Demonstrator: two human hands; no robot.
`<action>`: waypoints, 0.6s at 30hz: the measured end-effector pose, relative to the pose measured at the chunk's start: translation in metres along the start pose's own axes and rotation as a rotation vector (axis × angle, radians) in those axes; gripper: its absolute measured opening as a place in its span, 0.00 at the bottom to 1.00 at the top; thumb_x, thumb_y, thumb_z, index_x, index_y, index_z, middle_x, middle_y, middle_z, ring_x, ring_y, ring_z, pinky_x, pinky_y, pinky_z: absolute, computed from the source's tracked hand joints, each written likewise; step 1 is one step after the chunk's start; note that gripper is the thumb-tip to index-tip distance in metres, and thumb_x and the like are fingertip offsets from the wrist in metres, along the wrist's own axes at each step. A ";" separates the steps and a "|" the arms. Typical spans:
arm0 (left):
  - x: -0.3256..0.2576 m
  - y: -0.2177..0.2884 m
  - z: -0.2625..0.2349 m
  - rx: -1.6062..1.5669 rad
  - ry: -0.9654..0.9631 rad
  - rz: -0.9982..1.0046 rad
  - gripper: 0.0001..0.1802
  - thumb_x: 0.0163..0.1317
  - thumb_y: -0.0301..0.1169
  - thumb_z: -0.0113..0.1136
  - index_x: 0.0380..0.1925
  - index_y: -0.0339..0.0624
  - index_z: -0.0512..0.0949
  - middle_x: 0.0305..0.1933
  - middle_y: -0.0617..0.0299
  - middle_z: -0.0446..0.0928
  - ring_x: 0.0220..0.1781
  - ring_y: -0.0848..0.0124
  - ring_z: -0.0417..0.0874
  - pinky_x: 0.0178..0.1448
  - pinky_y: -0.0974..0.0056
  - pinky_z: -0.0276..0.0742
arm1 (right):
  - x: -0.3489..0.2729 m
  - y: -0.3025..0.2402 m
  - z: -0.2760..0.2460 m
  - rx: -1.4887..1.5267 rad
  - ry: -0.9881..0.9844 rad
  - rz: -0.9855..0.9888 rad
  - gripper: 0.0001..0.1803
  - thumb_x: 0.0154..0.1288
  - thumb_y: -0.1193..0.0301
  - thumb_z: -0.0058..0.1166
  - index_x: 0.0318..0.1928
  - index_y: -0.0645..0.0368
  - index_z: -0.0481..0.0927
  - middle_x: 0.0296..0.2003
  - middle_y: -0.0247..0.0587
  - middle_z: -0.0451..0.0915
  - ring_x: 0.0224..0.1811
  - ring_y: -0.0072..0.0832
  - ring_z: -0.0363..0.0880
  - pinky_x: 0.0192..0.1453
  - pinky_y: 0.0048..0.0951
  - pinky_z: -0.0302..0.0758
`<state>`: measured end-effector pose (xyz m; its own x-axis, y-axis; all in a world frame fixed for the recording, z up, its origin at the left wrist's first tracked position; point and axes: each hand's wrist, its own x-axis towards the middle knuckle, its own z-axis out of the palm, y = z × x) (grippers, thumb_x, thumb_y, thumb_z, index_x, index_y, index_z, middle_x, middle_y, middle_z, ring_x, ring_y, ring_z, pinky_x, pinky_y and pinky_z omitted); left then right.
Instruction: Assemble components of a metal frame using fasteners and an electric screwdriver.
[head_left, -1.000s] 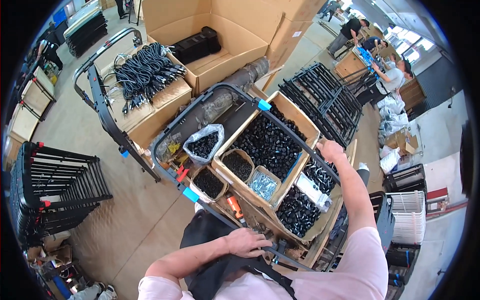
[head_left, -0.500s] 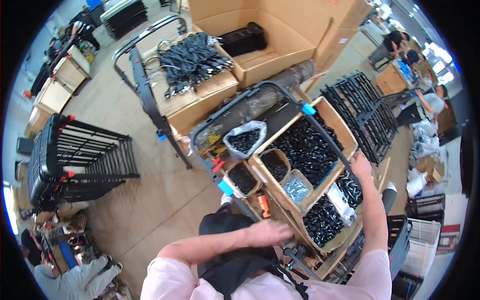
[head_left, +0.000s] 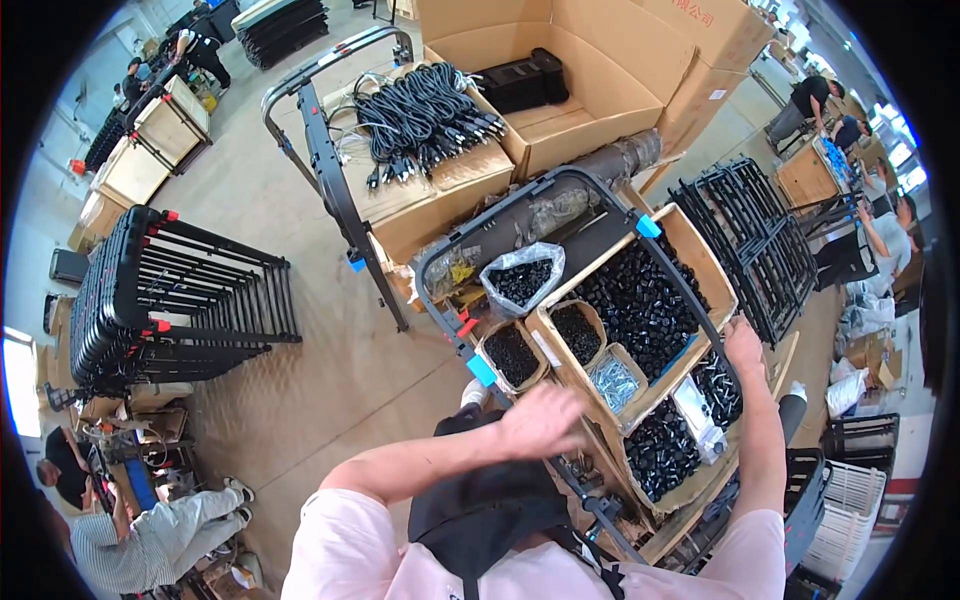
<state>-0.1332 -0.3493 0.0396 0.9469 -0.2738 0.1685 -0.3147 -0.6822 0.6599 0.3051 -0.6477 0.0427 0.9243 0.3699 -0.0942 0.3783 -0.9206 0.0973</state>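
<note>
A black tubular frame [head_left: 585, 180] with blue clips lies across the parts boxes in front of me. My right hand [head_left: 742, 347] is closed around its right side bar, beside the box edge. My left hand [head_left: 545, 420] is smeared by motion above the frame's near left part, close to a tub of small black screws [head_left: 511, 356]; its fingers do not show clearly. Under the frame, a cardboard box [head_left: 718, 275] holds many black plastic caps [head_left: 645, 310]. Silver screws [head_left: 613, 383] fill a small tub, and a clear bag [head_left: 521, 278] holds black parts.
A stack of black frames [head_left: 180, 300] stands at left, and more black racks [head_left: 750, 250] lean at right. Bundled black cables [head_left: 425, 120] lie on a carton beyond, next to a large open carton [head_left: 590, 130]. Other people work at both sides.
My left hand has moved forward, away from my body; the orange handle seen near it before no longer shows. My right hand stays at the bar. The whole view has shifted slightly.
</note>
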 end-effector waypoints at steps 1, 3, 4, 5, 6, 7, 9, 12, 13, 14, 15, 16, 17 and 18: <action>0.001 0.002 -0.004 -0.071 0.061 0.067 0.32 0.52 0.48 0.76 0.49 0.40 0.76 0.48 0.48 0.78 0.48 0.48 0.82 0.55 0.45 0.78 | -0.003 -0.003 0.000 -0.096 0.037 0.064 0.27 0.75 0.56 0.52 0.62 0.64 0.78 0.51 0.62 0.87 0.53 0.56 0.87 0.60 0.53 0.81; -0.017 0.028 0.036 -0.091 -0.104 0.190 0.31 0.59 0.51 0.72 0.50 0.42 0.72 0.49 0.49 0.78 0.52 0.51 0.83 0.55 0.47 0.78 | -0.013 -0.055 -0.039 0.008 -0.113 0.012 0.28 0.75 0.55 0.53 0.62 0.65 0.79 0.49 0.62 0.87 0.53 0.56 0.87 0.60 0.53 0.81; -0.024 0.036 0.060 -0.127 -0.181 0.191 0.31 0.61 0.53 0.71 0.51 0.43 0.71 0.48 0.50 0.78 0.53 0.50 0.83 0.57 0.48 0.77 | -0.017 -0.064 -0.064 0.099 -0.259 -0.010 0.29 0.74 0.54 0.54 0.62 0.66 0.80 0.48 0.62 0.88 0.53 0.56 0.87 0.60 0.52 0.81; -0.022 0.041 0.078 -0.137 -0.249 0.202 0.28 0.64 0.51 0.68 0.51 0.44 0.71 0.46 0.53 0.79 0.54 0.51 0.83 0.58 0.49 0.77 | -0.016 -0.030 -0.047 0.025 -0.157 -0.070 0.31 0.74 0.48 0.52 0.52 0.68 0.84 0.45 0.65 0.88 0.52 0.57 0.88 0.60 0.54 0.82; -0.015 0.041 0.081 -0.152 -0.285 0.226 0.24 0.68 0.48 0.65 0.53 0.45 0.72 0.47 0.55 0.80 0.54 0.53 0.84 0.58 0.49 0.77 | -0.015 0.008 -0.028 -0.058 -0.065 -0.130 0.37 0.74 0.43 0.50 0.42 0.70 0.89 0.43 0.67 0.88 0.51 0.58 0.88 0.60 0.55 0.82; -0.018 0.037 0.080 -0.174 -0.297 0.231 0.23 0.70 0.47 0.63 0.55 0.45 0.72 0.49 0.55 0.81 0.56 0.53 0.84 0.60 0.50 0.77 | -0.014 -0.007 -0.030 -0.066 -0.119 -0.027 0.37 0.74 0.42 0.50 0.42 0.69 0.89 0.43 0.65 0.88 0.50 0.58 0.89 0.60 0.55 0.82; -0.022 0.034 0.080 -0.196 -0.308 0.264 0.23 0.72 0.46 0.62 0.57 0.45 0.73 0.51 0.55 0.81 0.57 0.54 0.84 0.61 0.50 0.77 | -0.012 -0.032 -0.037 -0.131 -0.103 0.065 0.36 0.75 0.42 0.49 0.43 0.67 0.90 0.43 0.62 0.89 0.50 0.55 0.89 0.59 0.53 0.83; -0.018 0.029 0.078 -0.224 -0.334 0.291 0.24 0.73 0.46 0.60 0.61 0.44 0.73 0.55 0.53 0.82 0.58 0.53 0.84 0.63 0.50 0.78 | -0.014 -0.043 -0.047 -0.102 -0.003 0.060 0.31 0.71 0.45 0.54 0.42 0.63 0.90 0.43 0.58 0.90 0.51 0.52 0.90 0.59 0.48 0.84; -0.014 0.029 0.076 -0.221 -0.360 0.296 0.24 0.73 0.45 0.60 0.62 0.44 0.73 0.55 0.53 0.82 0.58 0.52 0.84 0.64 0.49 0.79 | -0.018 -0.041 -0.050 -0.191 -0.094 -0.008 0.28 0.67 0.47 0.57 0.42 0.63 0.90 0.44 0.58 0.90 0.51 0.51 0.90 0.59 0.47 0.85; -0.012 0.029 0.074 -0.219 -0.387 0.299 0.25 0.74 0.45 0.59 0.63 0.44 0.72 0.56 0.52 0.82 0.58 0.51 0.85 0.64 0.49 0.80 | -0.020 -0.039 -0.052 -0.277 -0.188 -0.078 0.27 0.63 0.49 0.61 0.42 0.63 0.90 0.45 0.58 0.90 0.52 0.51 0.90 0.60 0.47 0.85; -0.012 0.030 0.075 -0.227 -0.394 0.310 0.25 0.74 0.45 0.59 0.63 0.44 0.72 0.56 0.52 0.82 0.58 0.51 0.85 0.64 0.49 0.80 | -0.019 -0.038 -0.057 -0.302 -0.239 -0.019 0.25 0.57 0.54 0.64 0.44 0.63 0.91 0.46 0.58 0.90 0.53 0.50 0.90 0.61 0.45 0.84; -0.012 0.031 0.076 -0.236 -0.410 0.302 0.24 0.74 0.45 0.59 0.63 0.44 0.72 0.56 0.51 0.82 0.57 0.49 0.85 0.62 0.48 0.81 | -0.017 -0.039 -0.061 -0.305 -0.244 -0.012 0.25 0.57 0.54 0.64 0.44 0.63 0.91 0.46 0.58 0.90 0.53 0.50 0.90 0.61 0.45 0.84; -0.012 0.031 0.077 -0.246 -0.425 0.292 0.24 0.74 0.45 0.58 0.63 0.44 0.72 0.55 0.50 0.82 0.57 0.47 0.85 0.60 0.46 0.82 | -0.018 -0.043 -0.065 -0.251 -0.240 0.006 0.24 0.57 0.54 0.65 0.44 0.62 0.91 0.47 0.58 0.89 0.54 0.49 0.90 0.62 0.45 0.84; -0.010 0.028 0.077 -0.255 -0.428 0.295 0.24 0.74 0.45 0.58 0.63 0.44 0.72 0.55 0.50 0.82 0.57 0.47 0.85 0.60 0.46 0.82 | -0.018 -0.044 -0.067 -0.198 -0.236 0.023 0.24 0.56 0.55 0.66 0.45 0.62 0.91 0.48 0.58 0.89 0.54 0.48 0.90 0.62 0.44 0.84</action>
<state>-0.1566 -0.4174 0.0001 0.6937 -0.7138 0.0957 -0.4851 -0.3649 0.7947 0.2755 -0.6052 0.1066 0.9042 0.2887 -0.3146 0.3814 -0.8774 0.2911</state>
